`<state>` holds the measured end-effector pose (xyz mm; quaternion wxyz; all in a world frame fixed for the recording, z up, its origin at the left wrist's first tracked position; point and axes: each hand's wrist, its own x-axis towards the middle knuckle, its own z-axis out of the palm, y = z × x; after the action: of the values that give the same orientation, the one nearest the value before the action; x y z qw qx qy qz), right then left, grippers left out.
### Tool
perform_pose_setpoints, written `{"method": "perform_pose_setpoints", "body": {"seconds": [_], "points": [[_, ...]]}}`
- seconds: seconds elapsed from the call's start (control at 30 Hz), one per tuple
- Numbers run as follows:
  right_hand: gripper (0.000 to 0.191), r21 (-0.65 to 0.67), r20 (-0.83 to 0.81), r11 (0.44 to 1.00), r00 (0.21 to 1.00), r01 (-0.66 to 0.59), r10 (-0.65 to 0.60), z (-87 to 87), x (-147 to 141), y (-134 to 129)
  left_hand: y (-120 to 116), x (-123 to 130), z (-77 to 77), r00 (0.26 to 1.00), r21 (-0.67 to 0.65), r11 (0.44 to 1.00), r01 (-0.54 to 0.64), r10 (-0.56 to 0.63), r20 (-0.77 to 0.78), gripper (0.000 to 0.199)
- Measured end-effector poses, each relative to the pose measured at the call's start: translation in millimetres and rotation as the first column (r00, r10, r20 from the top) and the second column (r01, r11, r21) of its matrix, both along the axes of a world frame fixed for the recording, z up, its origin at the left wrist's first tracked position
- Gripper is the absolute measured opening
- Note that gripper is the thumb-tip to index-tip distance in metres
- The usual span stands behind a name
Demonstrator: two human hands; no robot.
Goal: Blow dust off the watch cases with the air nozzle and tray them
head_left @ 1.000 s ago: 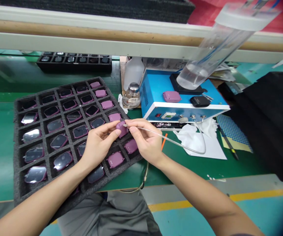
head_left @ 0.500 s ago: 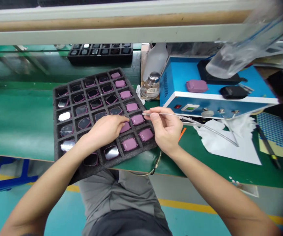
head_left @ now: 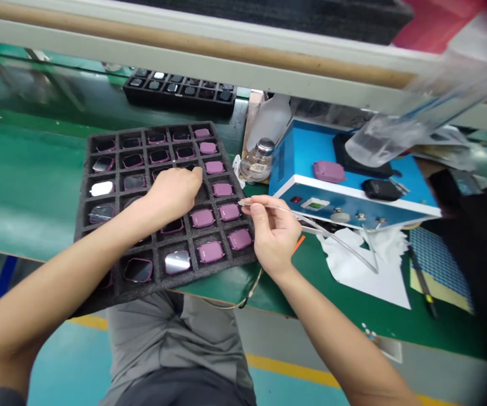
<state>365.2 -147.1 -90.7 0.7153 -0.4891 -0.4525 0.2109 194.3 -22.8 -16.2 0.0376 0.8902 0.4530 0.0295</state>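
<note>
2 fingers of the right hand [head_left: 273,234] – thumb and forefinger [head_left: 257,210] – pinch a thin clear tube [head_left: 311,223] close to its narrow metal-looking tip, which points left, just beside the right edge of a black foam tray [head_left: 249,259]. From there the tube runs right and loops down over crumpled white wipes [head_left: 353,265] at the lower right of the frame.

The fingers of the left hand [head_left: 173,193] sit pressed together and curled, their tips [head_left: 196,176] down on the upper middle of the tray; whatever lies beneath them is hidden, so a grip cannot be told.

Around both hands, the tray's square cells hold rounded purple device cases [head_left: 203,218], some showing matte purple faces, others glossy mirrored ones [head_left: 178,262]. 1 looks bright white [head_left: 101,188].

The tray rests on a green counter [head_left: 336,287]. Beyond it, at the upper left, lies a second black tray [head_left: 179,93]. Right of centre stand a glass jar with a metal lid [head_left: 257,163], a white plastic bottle [head_left: 271,121] and a blue bench unit [head_left: 298,148] – on top of it, 1 purple case [head_left: 329,172] and 1 black case [head_left: 381,190], beneath a clear cylinder [head_left: 382,138].
</note>
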Motion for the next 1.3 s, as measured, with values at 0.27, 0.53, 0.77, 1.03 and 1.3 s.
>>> {"method": "perform_pose_setpoints", "body": {"seconds": [0.27,0.53,0.77,1.03,1.3], "points": [[0.010,0.082,-0.026,0.996,0.999,0.030,-0.028,3.3,-6,0,-31,14,-18.0,0.570,-0.570,0.776,0.269,0.348,0.744,0.056],[0.012,0.120,0.015,0.992,0.999,0.026,-0.028,5.1,-3,1,-49,22,-30.7,0.399,-0.570,0.743,0.351,0.432,0.809,0.046],[0.012,0.115,0.032,0.993,0.999,0.024,-0.028,7.4,-3,0,-50,19,-32.6,0.374,-0.550,0.752,0.365,0.423,0.826,0.039],[0.011,0.107,0.028,0.994,0.999,0.015,-0.018,7.0,-4,1,-50,20,-34.5,0.342,-0.511,0.756,0.410,0.392,0.854,0.035],[0.009,0.100,0.036,0.995,0.999,0.022,-0.026,6.2,-3,1,-50,19,-34.5,0.335,-0.500,0.757,0.421,0.383,0.861,0.032]]}}
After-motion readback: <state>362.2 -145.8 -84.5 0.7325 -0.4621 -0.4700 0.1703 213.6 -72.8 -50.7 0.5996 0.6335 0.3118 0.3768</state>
